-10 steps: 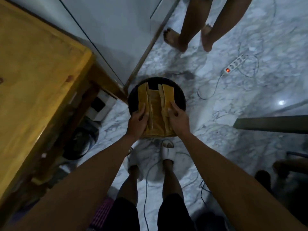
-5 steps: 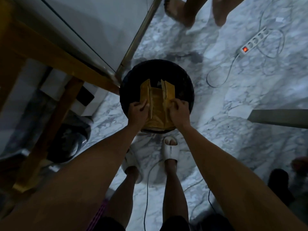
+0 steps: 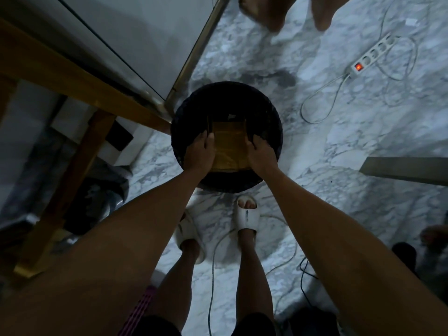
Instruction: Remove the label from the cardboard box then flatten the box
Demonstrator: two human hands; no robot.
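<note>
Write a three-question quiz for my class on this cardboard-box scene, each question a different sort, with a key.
1. True or false: the cardboard box rests on the marble floor.
2. Multiple choice: where is the left hand? A) on the box's left edge B) on the power strip C) on the wooden table
3. Fill in: the round stool under the box is ____ in colour.

Key: 1 false, it lies on the stool. 2 A; the right hand presses the opposite edge. 3 black.
</note>
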